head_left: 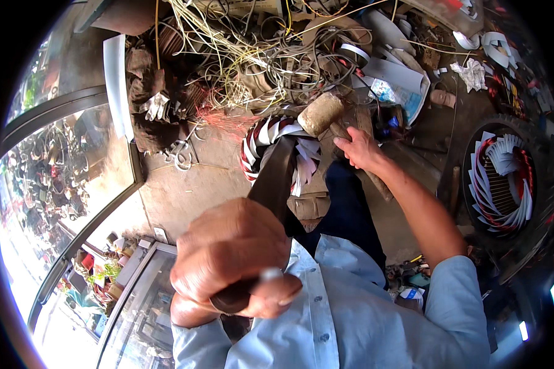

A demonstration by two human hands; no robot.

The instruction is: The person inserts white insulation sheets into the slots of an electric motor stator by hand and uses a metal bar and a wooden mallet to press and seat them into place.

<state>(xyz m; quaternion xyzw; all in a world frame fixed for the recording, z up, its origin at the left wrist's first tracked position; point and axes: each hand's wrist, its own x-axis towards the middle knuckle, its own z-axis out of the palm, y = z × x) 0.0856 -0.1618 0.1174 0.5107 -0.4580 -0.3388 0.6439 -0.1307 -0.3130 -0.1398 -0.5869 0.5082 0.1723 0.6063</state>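
Note:
Near the bottom centre, my left hand [224, 246] is closed around a long dark bar [269, 175]. The bar's far end rests at a ring-shaped winding [249, 154] with white strips and red-and-dark bands, on the floor ahead of my body. My right hand [363, 150] grips a mallet with a pale, worn cylindrical head [320, 115], held just above the ring's right side. The lower part of the bar beside my left hand is partly hidden by that hand.
Tangled wires [252, 55] and scrap cover the area ahead. A second winding [498, 181] sits in a dark housing at the right. A glass-fronted case [138, 301] is at lower left, beneath glass panels. My legs [348, 209] are below the mallet.

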